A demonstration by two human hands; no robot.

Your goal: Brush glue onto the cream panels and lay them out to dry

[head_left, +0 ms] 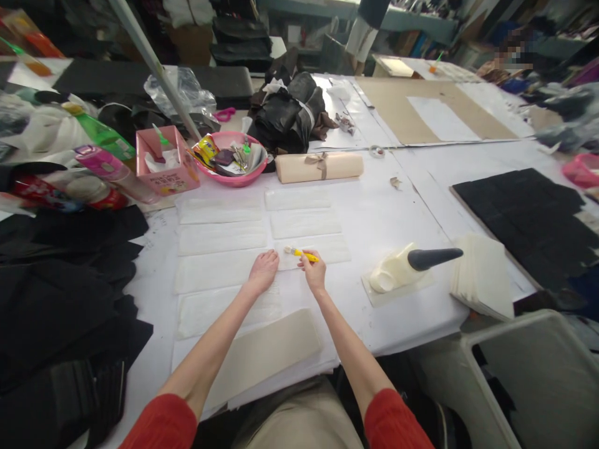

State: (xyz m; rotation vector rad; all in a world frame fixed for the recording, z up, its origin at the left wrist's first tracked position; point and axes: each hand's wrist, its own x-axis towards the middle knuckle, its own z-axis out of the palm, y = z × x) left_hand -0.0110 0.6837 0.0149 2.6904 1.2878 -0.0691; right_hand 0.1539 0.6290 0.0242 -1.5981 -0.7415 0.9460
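My right hand is closed round a small yellow brush, its pale bristles pointing left over a translucent white strip. Just left of the bristles, my left hand rests with fingertips down at that strip's left end, fingers close together; whether anything is pinched under them is too small to tell. Several similar whitish strips lie in two columns on the white-covered table. Nearer my body is a larger beige panel. To the right, a cream container with a black spout stands on a pale sheet.
Black sheets are piled at the left, more at the right. A pink basin, pink box and beige roll stand behind the strips. Cream pieces are stacked right, above a grey bin. A person is far back.
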